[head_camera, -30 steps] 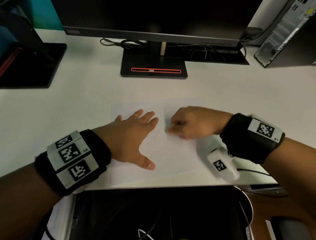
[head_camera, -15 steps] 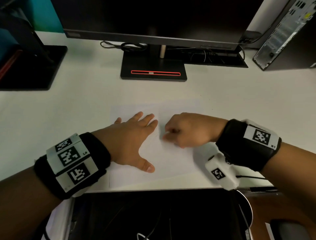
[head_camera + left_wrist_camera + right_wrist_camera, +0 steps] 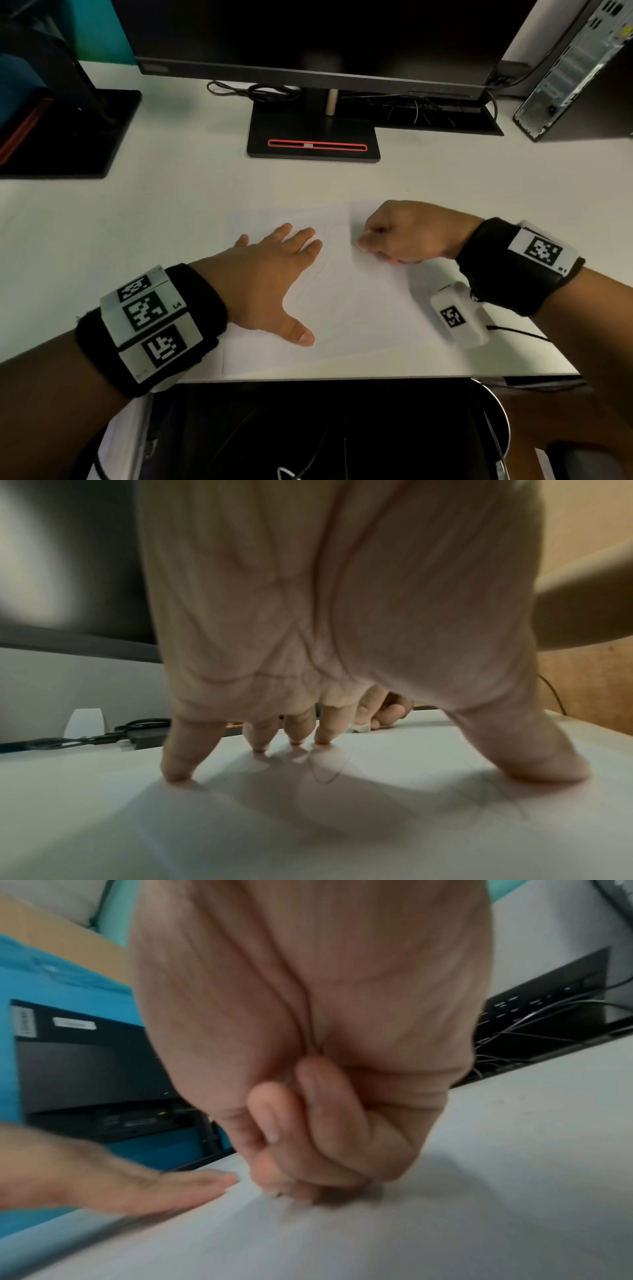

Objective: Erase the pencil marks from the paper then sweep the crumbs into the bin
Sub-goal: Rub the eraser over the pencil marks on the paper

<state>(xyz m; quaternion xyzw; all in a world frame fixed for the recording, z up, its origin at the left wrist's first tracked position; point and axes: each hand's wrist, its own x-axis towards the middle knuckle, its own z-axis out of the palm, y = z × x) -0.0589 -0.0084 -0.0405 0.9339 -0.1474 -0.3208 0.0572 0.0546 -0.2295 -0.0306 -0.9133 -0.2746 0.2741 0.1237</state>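
Observation:
A white sheet of paper [image 3: 359, 308] lies on the white desk near its front edge, with faint pencil marks [image 3: 325, 772] beside my left fingers. My left hand [image 3: 274, 274] lies flat on the paper's left half, fingers spread and pressing it down. My right hand [image 3: 394, 236] is curled into a fist at the paper's upper right, pinching a small white eraser [image 3: 359, 727] against the sheet. In the right wrist view the right hand [image 3: 301, 1150] is blurred and the eraser is hidden. The bin [image 3: 493, 421] shows as a metal rim below the desk edge.
A monitor with its black base [image 3: 313, 137] stands behind the paper, cables [image 3: 253, 90] beside it. A second black stand [image 3: 68, 137] is at the left and a computer tower [image 3: 575, 68] at the right. A dark opening lies under the desk edge [image 3: 342, 378].
My right hand with the eraser has shifted back and forth across the paper, now further right and up. The left hand has stayed flat in place.

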